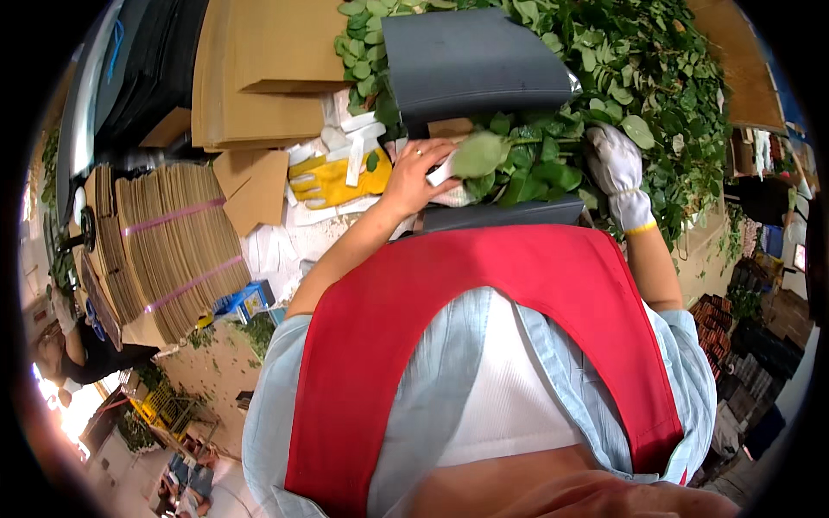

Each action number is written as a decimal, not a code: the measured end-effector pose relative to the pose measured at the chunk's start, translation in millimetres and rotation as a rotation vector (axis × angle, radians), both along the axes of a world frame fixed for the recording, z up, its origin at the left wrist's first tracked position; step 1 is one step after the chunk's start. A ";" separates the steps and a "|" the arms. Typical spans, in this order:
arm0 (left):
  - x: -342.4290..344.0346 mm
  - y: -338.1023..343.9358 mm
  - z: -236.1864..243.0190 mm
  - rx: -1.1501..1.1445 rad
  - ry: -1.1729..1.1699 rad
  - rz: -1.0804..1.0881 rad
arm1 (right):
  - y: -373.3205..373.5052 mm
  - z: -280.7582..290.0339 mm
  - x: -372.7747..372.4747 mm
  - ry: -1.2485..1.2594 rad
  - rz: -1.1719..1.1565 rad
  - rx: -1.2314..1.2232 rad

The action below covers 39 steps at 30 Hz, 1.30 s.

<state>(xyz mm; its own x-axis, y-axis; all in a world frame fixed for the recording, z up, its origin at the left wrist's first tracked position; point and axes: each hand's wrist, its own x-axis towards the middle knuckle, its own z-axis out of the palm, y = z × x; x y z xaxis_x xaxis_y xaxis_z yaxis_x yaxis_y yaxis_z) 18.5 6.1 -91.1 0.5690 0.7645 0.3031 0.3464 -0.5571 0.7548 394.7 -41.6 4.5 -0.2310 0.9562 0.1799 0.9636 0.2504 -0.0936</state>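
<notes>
A bunch of leafy green stems [540,173] lies crosswise in front of me, between a dark grey padded board [475,65] and a dark grey edge [501,214] close to my body. My left hand [419,177], bare with a ring, is closed at the bunch's left end. A small white flat piece [442,170] is pinched in its fingers; what it is cannot be made out. My right hand [615,164], in a white glove with a yellow cuff, curls around the bunch's right end. Leaves partly hide its fingertips.
A large heap of leafy branches [665,95] covers the far right. Left of my hands lie a yellow-and-grey glove [341,181] and white scraps. Cardboard sheets [268,78] and a strapped stack of flattened cartons [177,237] stand further left. Another person's arm [73,341] shows at the left rim.
</notes>
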 end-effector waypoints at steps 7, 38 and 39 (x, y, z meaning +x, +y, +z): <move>-5.0 -14.0 -14.6 -0.060 -0.054 0.089 | 7.1 -18.0 4.9 0.079 -0.089 0.077; -3.9 -3.0 -12.1 -0.201 0.027 0.085 | 242.9 164.0 -12.6 -0.223 -0.046 0.405; -5.0 -4.6 -8.8 -0.169 0.020 0.121 | 203.9 186.7 -15.1 -0.271 0.076 0.597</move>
<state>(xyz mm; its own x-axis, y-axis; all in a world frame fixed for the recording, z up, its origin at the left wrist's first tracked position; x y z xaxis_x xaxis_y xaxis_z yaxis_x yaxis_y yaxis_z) 13.5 1.5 -99.9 0.4748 0.8664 0.1545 0.4187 -0.3768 0.8263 379.6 162.3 191.1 -0.4057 0.6894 0.6002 0.9110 0.2521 0.3262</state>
